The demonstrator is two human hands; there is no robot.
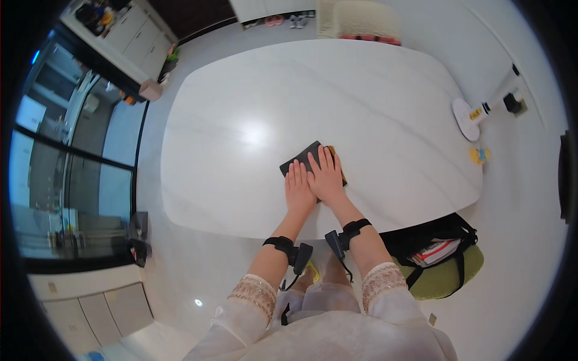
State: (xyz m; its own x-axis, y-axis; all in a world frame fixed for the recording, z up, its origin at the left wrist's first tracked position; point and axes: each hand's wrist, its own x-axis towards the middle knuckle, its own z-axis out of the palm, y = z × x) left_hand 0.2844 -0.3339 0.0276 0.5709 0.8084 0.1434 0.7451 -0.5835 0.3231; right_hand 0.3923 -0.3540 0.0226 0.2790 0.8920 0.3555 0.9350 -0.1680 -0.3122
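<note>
Both palms press down on a flat, dark grey rectangular thing point(309, 148) lying on the white table, near its front side. An orange-brown strip shows along its right side; whether it is a folded cloth, a pouch or a book I cannot tell. My left hand point(299, 188) lies flat over its lower left part, fingers stretched out. Beside it, my right hand point(327, 179) rests flat over the right part, its fingers reaching near the far edge. The two hands touch at the thumbs. Much of the dark thing is hidden beneath them.
The white marbled table point(241, 90) has rounded corners. By its right edge stand a white lamp-like device point(466, 119) and a small yellow toy-like thing point(480, 156). A green and black bag point(463, 271) sits below the front right edge. A cream chair point(366, 19) is at the far side.
</note>
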